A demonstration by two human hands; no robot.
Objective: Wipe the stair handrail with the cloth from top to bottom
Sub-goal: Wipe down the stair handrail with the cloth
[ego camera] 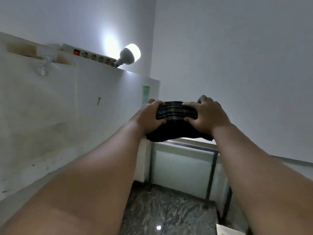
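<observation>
Both hands, left hand (149, 116) and right hand (205, 116), grip the cloth (176, 114) over the handrail (189, 144).

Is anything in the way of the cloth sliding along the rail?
Nothing visible blocks it. The left hand and right hand both press the dark striped cloth onto the handrail. The rail running off to the right looks bare, though the right forearm hides part of it.

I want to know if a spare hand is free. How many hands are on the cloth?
2. The left hand grips the left end of the dark striped folded cloth; the right hand grips its right end, above the metal handrail.
</observation>
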